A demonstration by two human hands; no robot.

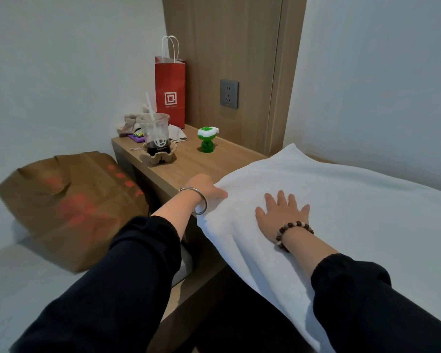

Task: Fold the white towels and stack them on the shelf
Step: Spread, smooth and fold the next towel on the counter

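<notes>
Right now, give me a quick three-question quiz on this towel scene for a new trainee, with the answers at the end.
1. True or false: the right hand lies flat on the white towel.
2. What colour is the paper bag standing at the back of the wooden shelf? A red, B blue, C green.
3. What sticks up out of the plastic cup?

Key: 1 true; 2 A; 3 a straw.
</notes>
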